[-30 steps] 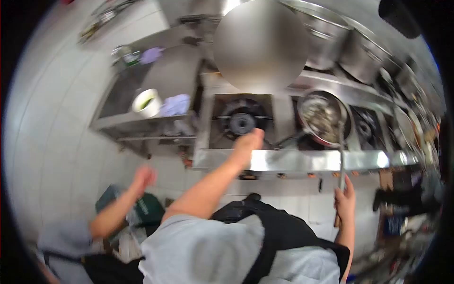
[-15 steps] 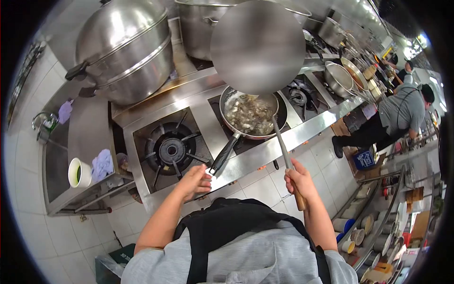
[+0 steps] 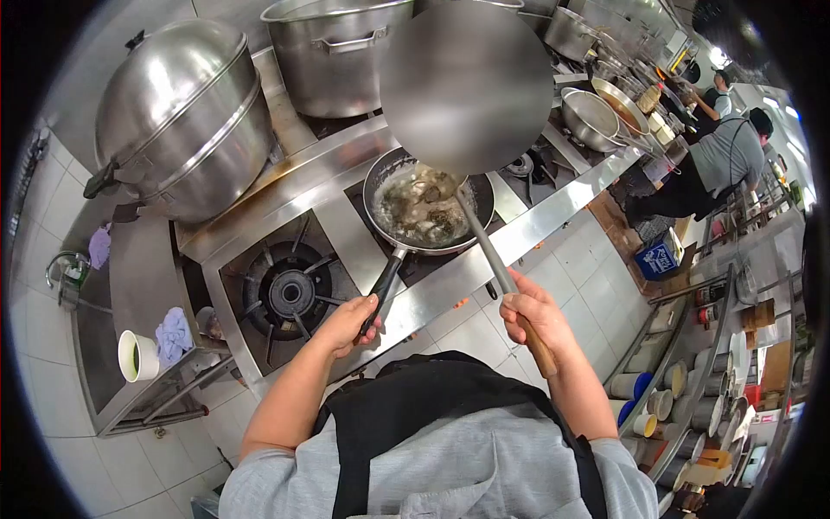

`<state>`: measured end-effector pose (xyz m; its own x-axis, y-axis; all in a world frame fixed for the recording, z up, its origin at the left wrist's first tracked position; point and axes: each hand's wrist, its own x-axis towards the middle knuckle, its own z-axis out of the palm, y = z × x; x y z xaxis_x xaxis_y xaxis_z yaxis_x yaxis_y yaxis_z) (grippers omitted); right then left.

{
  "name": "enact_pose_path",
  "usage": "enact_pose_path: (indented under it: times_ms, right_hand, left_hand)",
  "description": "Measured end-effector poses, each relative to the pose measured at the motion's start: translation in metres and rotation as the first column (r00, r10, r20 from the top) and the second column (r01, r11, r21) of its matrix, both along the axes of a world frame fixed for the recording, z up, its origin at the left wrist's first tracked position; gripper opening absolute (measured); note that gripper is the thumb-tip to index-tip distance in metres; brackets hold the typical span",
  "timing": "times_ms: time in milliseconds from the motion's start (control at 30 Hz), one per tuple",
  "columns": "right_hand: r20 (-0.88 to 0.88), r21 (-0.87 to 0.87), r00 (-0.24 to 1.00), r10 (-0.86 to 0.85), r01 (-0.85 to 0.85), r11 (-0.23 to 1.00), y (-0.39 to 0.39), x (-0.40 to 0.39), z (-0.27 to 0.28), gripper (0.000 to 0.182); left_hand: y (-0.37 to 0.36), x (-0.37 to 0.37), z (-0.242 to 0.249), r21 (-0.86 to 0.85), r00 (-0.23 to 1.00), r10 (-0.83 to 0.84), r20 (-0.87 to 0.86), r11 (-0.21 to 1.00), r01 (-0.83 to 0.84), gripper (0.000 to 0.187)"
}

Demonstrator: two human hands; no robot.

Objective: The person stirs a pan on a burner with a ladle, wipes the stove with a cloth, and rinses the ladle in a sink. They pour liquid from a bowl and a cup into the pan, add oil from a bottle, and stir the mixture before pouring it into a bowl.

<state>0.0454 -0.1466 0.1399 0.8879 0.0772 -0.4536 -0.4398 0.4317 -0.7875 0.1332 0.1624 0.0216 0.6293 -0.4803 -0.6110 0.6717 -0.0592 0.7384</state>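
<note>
A frying pan (image 3: pixel 377 218) with a black handle sits on a stove burner, holding pale and dark pieces in bubbling liquid. My left hand (image 3: pixel 353 323) is closed round the end of the pan's handle. In my right hand (image 3: pixel 533 317) is a long ladle (image 3: pixel 484 238) with a metal shaft and wooden grip. Its bowl dips into the food near the middle of the pan. A blurred grey patch covers the far rim of the pan.
Left of the pan is a bare burner (image 3: pixel 292 294). Behind stand a large domed steamer (image 3: pixel 186 112) and a tall stockpot (image 3: pixel 333 65). A white tub (image 3: pixel 139 356) and cloth (image 3: pixel 175 336) lie on the left counter. Co-workers (image 3: pixel 724 160) stand far right, near a shelf rack (image 3: pixel 679 381).
My left hand has gone from loosely open beside the pan's handle to closed round it. The ladle's bowl has moved from the right rim towards the middle. The whole view has shifted.
</note>
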Motion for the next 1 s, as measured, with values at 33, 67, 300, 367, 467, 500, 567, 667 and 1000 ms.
enact_pose_path:
  times_ms: [33,67,300,367,467,500,567,667,1000]
  right_hand:
    - [0.049,-0.129,0.998,0.032,-0.026,0.991,-0.006,0.000,0.002,0.066]
    - [0.096,-0.256,0.993,0.067,-0.040,0.966,-0.011,0.000,0.003,0.066]
    - [0.171,-0.548,0.969,0.176,-0.055,0.835,-0.046,-0.002,-0.004,0.065]
    - [0.067,-0.812,0.963,0.262,-0.100,0.575,-0.053,0.001,-0.010,0.069]
    - [-0.013,-0.999,0.897,0.441,-0.035,0.041,-0.067,0.011,-0.054,0.074]
    - [-0.111,-0.994,0.904,0.412,-0.091,-0.068,-0.064,0.014,-0.062,0.074]
    - [-0.061,-0.992,0.858,0.511,0.004,-0.125,-0.065,0.012,-0.070,0.068]
    - [-0.157,-0.983,0.836,0.526,-0.082,-0.164,-0.058,0.011,-0.061,0.075]
    - [-0.120,-0.978,0.955,0.270,-0.066,-0.200,-0.041,-0.023,-0.063,0.068]
  left_hand:
    - [-0.001,-0.001,0.001,0.022,1.000,0.009,0.007,1.000,-0.009,0.030]
    - [-0.002,-0.002,0.002,0.034,1.000,0.006,0.016,0.999,-0.006,0.030]
    - [0.000,-0.011,0.000,0.194,0.961,0.171,0.217,0.957,-0.214,0.045]
    - [0.003,-0.013,-0.008,0.253,0.821,0.279,0.498,0.859,-0.446,0.040]
    - [-0.006,-0.025,0.019,0.132,0.583,0.289,0.759,0.809,-0.573,0.031]
    - [-0.017,-0.030,0.037,0.118,0.534,0.276,0.799,0.799,-0.589,0.031]
    - [-0.032,-0.039,0.061,0.091,0.483,0.211,0.850,0.843,-0.530,0.028]
    - [-0.035,-0.032,0.061,0.193,0.587,-0.031,0.809,0.957,-0.215,0.026]
    - [-0.160,-0.025,0.010,-0.086,0.916,-0.400,0.002,0.913,0.399,0.081]
